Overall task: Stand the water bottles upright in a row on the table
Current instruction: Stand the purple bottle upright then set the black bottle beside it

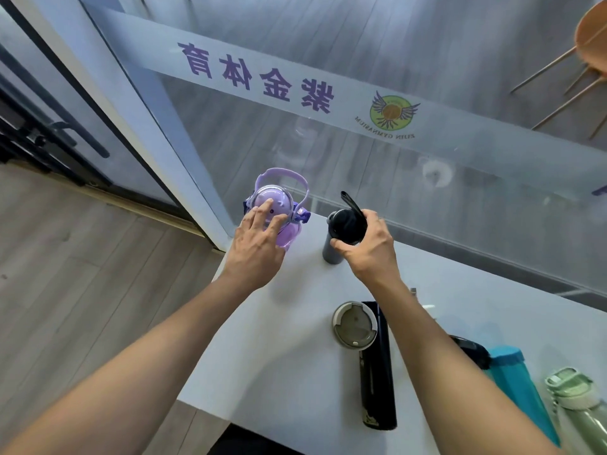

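Bottles upright at far table corner: translucent purple bottle, contents not discernible, left hand fingers spread loosely over its domed lid; dark bottle just beside it, right hand clasping its black cap. Black tumbler, teal bottle, green bottle nearer.

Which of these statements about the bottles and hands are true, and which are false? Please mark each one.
1. The left hand rests on the purple bottle. True.
2. The right hand holds the green bottle. False: it grips the black bottle; the green bottle is untouched.
3. The purple bottle stands at the table corner. True.
4. The blue bottle is in the person's grip. False: no hand touches it.
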The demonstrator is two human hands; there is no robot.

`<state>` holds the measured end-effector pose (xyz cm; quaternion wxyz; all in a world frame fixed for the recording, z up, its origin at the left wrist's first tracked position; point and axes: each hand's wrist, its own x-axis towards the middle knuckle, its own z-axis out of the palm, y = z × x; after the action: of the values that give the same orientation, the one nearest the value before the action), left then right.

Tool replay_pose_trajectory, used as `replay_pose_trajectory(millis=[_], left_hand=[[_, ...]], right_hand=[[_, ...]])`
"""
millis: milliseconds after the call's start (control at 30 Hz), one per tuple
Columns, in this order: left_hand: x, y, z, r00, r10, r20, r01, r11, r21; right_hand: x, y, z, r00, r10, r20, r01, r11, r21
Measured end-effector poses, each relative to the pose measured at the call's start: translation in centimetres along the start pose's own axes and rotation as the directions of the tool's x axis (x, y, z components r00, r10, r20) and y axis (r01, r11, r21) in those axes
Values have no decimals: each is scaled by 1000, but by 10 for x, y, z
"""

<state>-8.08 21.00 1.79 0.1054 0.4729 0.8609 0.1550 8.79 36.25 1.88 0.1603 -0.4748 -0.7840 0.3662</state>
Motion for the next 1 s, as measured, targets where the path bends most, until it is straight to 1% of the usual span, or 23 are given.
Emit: replay_pose_trajectory(millis=[333,533,600,700,767,867,1000], left_hand=[[-1,-3,2,999,31,-28,-31,999,19],[2,7,0,996,62,-64,-58,996,63],[5,15,-1,992,102,-69,-99,993,57],[7,33,3,970,233,-70,-234,972,2],[9,49,6,954,297,-46,-299,953,-56],[21,69,13,934,357,19,-354,932,-80],[44,82,20,924,355,141,-343,934,-103]], right_hand=[[-8,-1,3,998,57,-6,-57,998,-23],[-26,1,-10,996,80,-30,-81,996,-32],[-42,5,-16,994,100,-52,-103,993,-60],[-77,16,-22,994,111,-16,-113,987,-113],[-103,25,-26,994,108,31,-103,985,-136],[-137,34,-25,985,129,118,-107,978,-180],[-154,35,-15,969,161,190,-107,959,-264]])
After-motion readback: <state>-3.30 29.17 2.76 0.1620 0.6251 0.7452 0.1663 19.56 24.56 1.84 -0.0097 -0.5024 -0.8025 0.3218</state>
